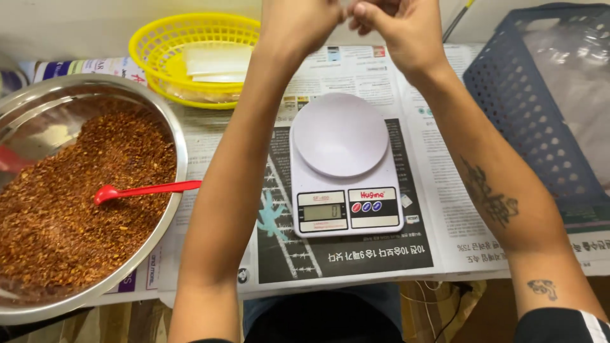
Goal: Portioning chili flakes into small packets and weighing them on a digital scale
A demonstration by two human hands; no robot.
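Newspaper (pixel 438 209) covers the table, and everything sits on the sheets. A white kitchen scale (pixel 343 168) stands in the middle with its round platform bare. To the left a wide steel bowl (pixel 175 136) holds a bed of red chilli flakes (pixel 70 197), with a red spoon (pixel 143 190) lying across them, handle resting on the rim. Behind the bowl is a yellow basket (pixel 149 47) with what look like flat clear bags in it. A blue crate (pixel 527 95) lined with clear plastic fills the right edge.

Both hands are raised above the far side of the scale, close together at the top edge of the picture. The left hand (pixel 298 22) looks loosely curled; the right hand (pixel 397 25) has its fingers bent inward toward the left. The fingertips are cut off by the frame, so whether they pinch anything between them cannot be told. Neither hand touches the scale, the spoon or the bowl.

As a judgement, the chief risk lies with the forearms: the left one passes just beside the bowl's rim and the spoon's handle, and a careless drop of the elbow could flick the spoon and scatter flakes on the paper. A forearm brushing the platform could also upset the scale's reading. Flakes carried on the fingers could sting if they reach the eyes.
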